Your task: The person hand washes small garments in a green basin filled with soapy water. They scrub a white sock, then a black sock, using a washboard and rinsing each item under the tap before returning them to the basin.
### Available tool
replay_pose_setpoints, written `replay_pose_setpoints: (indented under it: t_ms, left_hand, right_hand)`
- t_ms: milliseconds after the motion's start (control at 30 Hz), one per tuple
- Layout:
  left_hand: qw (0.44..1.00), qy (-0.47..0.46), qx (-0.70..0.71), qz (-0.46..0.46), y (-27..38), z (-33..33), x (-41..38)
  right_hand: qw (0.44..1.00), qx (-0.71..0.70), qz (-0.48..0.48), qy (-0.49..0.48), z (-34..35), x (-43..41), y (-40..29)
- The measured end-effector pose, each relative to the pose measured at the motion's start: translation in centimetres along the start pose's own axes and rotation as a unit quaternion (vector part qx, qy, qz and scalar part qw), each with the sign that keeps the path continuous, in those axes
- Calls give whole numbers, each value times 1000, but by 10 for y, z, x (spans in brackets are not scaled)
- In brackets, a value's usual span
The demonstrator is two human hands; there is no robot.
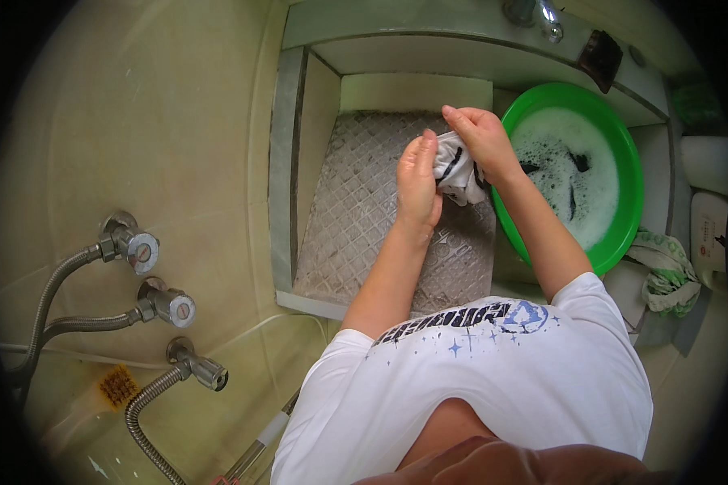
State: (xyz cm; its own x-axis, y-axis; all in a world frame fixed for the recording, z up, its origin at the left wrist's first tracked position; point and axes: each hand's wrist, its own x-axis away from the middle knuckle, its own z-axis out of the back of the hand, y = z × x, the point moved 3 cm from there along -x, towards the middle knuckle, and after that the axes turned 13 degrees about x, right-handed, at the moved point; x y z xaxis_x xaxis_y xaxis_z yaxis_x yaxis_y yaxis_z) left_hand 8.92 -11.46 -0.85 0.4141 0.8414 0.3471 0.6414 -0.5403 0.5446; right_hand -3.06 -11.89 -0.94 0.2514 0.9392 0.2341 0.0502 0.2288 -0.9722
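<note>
Bunched between my two hands is a white cloth with dark stripes, perhaps a small garment. My left hand grips its left side, thumb up. On the other side, my right hand holds the upper right of it. The cloth hangs over the ridged washboard slab of the sink, apart from its surface as far as I can tell. Just right of my right hand stands a green plastic basin of sudsy water, with dark pieces of fabric showing through the foam.
A chrome faucet and a dark brown object are on the back ledge. A green-and-white rag hangs by the basin, near a white bottle. Valves with braided hoses and a scrub brush are at left.
</note>
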Motion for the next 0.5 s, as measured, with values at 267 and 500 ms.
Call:
replay_pose_setpoints:
  t_ms: [267, 500]
  left_hand:
    - [999, 12, 44, 9, 3, 23, -7]
    - [995, 70, 13, -65, -9, -14, 9]
  right_hand:
    - [981, 137, 128, 41, -11, 34, -33]
    - [939, 268, 188, 105, -26, 19, -46]
